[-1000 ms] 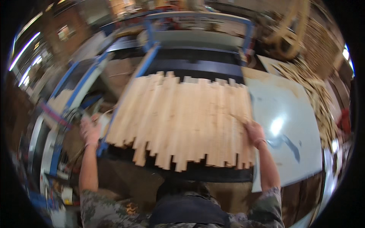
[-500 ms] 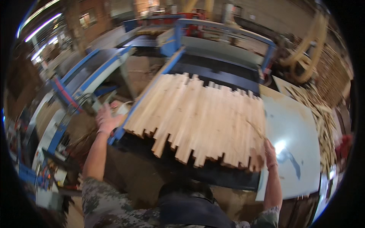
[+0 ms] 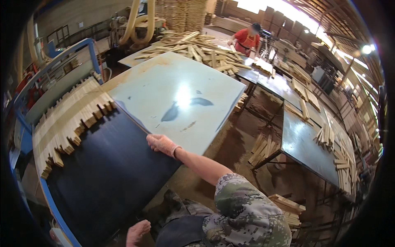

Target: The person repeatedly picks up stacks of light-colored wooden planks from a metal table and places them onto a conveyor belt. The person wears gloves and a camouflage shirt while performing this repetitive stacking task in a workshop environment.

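Gripping a thin wood sliver (image 3: pixel 138 124), the right hand (image 3: pixel 163 145) could snag it on the metal sheet (image 3: pixel 144 88) if swung low, while the left hand (image 3: pixel 139 230) is curled, contents indeterminable, and the staggered wooden strips (image 3: pixel 76 113) on the black belt (image 3: pixel 115 154) may skew if bumped.

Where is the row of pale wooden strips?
At left in the head view, the wooden row lies on the flat black surface, beside the glossy pale-grey sheet.

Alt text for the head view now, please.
A person's right hand seems to hold a thin stick beside a pale tabletop and a dark belt bearing wooden strips; the left hand is lower. Beyond stands someone in red.
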Available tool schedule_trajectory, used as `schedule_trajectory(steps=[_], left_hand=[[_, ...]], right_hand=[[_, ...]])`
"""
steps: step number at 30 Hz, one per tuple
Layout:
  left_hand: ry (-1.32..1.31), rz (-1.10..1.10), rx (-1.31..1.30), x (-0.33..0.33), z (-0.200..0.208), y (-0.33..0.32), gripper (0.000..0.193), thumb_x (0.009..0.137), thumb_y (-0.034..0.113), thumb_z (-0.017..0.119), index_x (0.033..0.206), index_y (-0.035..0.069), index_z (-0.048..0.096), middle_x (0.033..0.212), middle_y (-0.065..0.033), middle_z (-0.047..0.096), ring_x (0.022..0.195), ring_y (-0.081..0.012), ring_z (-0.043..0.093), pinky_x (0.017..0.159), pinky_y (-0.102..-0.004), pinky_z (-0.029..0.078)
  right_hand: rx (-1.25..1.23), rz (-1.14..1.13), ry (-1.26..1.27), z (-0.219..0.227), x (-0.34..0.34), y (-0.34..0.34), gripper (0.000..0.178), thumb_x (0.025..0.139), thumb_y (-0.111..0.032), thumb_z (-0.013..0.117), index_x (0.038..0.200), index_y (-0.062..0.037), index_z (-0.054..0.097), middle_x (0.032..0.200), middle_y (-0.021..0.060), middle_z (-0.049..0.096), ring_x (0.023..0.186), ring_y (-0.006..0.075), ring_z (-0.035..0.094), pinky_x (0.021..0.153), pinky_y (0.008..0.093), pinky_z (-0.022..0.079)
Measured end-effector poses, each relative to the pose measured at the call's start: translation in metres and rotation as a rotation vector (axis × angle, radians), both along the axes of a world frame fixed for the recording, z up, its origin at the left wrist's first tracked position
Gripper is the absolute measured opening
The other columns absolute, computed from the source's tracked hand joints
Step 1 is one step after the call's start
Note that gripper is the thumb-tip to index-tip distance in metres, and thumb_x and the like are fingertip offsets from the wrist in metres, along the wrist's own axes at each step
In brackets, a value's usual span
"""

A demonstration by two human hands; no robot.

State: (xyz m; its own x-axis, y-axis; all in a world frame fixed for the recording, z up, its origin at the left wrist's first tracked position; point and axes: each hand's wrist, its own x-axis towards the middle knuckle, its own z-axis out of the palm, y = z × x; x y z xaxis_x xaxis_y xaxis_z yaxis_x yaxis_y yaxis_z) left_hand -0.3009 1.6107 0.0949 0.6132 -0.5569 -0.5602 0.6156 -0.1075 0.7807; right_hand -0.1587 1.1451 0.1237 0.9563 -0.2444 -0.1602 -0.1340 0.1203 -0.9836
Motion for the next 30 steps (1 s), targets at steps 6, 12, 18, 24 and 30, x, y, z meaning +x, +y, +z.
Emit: schedule_trajectory(steps=[6,12,18,24,30], left_hand=[[-0.125,-0.106,0.533,-0.028,-0.111,-0.015,0.060,0.102,0.044,0.072,0.135,-0.006,0.069,0.126,-0.0142,0.072,0.107,-0.0284,0.068,0.100,-0.0432,0.055],[0.061,-0.075,0.524,-0.091,-0.141,-0.042,0.062,0.102,0.044,0.072,0.137,-0.006,0.066,0.127,-0.0157,0.071,0.109,-0.0293,0.067,0.101,-0.0439,0.055],[0.268,-0.002,0.522,-0.165,-0.177,-0.037,0.063,0.101,0.044,0.071,0.139,-0.006,0.064,0.128,-0.0172,0.070,0.111,-0.0303,0.066,0.102,-0.0446,0.054],[0.429,0.155,0.417,-0.220,-0.205,0.035,0.065,0.101,0.045,0.071,0.141,-0.007,0.062,0.129,-0.0187,0.069,0.113,-0.0312,0.065,0.103,-0.0453,0.054],[0.319,0.225,0.530,-0.221,-0.148,0.031,0.045,0.105,0.039,0.060,0.067,0.019,0.046,0.057,0.0025,0.038,0.045,-0.0166,0.038,0.045,-0.0358,0.028]], right_hand=[[0.326,0.032,0.144,0.022,-0.118,0.007,0.051,0.109,-0.052,0.059,0.120,-0.0037,0.071,0.099,0.0063,0.072,0.083,0.0137,0.066,0.076,0.0287,0.056],[0.825,0.164,0.254,-0.140,-0.293,-0.001,0.054,0.109,-0.056,0.056,0.125,-0.0054,0.068,0.099,0.0047,0.072,0.079,0.0152,0.066,0.070,0.0294,0.054],[-0.294,-0.006,0.793,-0.242,-0.495,-0.007,0.037,0.101,-0.041,0.061,0.101,-0.0051,0.071,0.092,0.0104,0.072,0.086,0.0253,0.069,0.072,0.0414,0.053],[-0.026,-0.206,1.135,-0.249,-0.600,0.000,0.053,0.099,-0.050,0.058,0.102,-0.0010,0.077,0.091,0.0170,0.075,0.084,0.0290,0.069,0.077,0.0474,0.054],[0.285,-0.334,0.972,-0.271,-0.618,0.018,0.043,0.095,-0.039,0.065,0.077,0.0001,0.069,0.074,0.0145,0.068,0.062,0.0252,0.064,0.059,0.0428,0.049]])
